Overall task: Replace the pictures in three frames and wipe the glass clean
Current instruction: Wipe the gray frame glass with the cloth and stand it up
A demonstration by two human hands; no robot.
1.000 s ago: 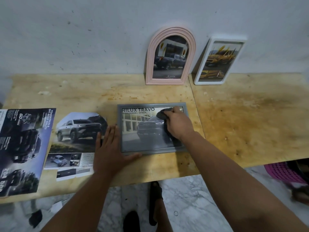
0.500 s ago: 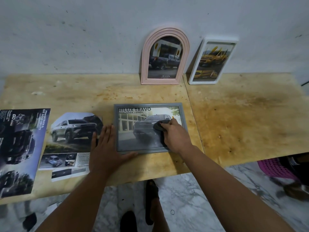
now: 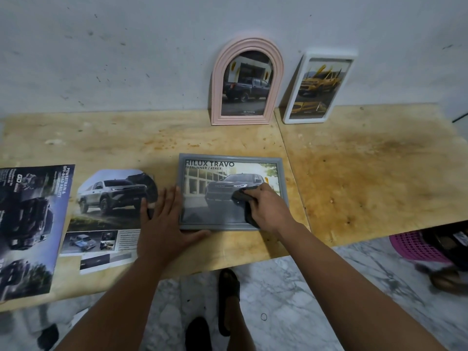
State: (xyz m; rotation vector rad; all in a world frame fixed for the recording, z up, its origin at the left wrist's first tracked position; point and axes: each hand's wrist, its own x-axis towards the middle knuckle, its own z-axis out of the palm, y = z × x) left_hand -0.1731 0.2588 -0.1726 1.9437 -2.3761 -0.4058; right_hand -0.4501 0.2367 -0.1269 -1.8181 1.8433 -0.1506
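Observation:
A grey rectangular frame (image 3: 202, 163) lies flat on the wooden table (image 3: 367, 178), holding a "HILUX TRAVO" truck picture. My right hand (image 3: 269, 206) grips a dark cloth (image 3: 243, 196) and presses it on the lower right of the glass. My left hand (image 3: 166, 224) lies flat with straight fingers at the frame's lower left corner, thumb along its front edge. A pink arched frame (image 3: 247, 81) and a white frame (image 3: 319, 87), both with truck pictures, lean against the wall at the back.
Cut brochure pages (image 3: 106, 206) and a dark brochure sheet (image 3: 27, 224) lie on the table's left part. A pink basket (image 3: 415, 247) stands on the marble floor at the right, below the table edge. My feet in dark sandals (image 3: 228, 300) are under the front edge.
My right hand has slid the cloth from the top of the glass down toward its lower right. My left hand has kept its place at the frame's corner.

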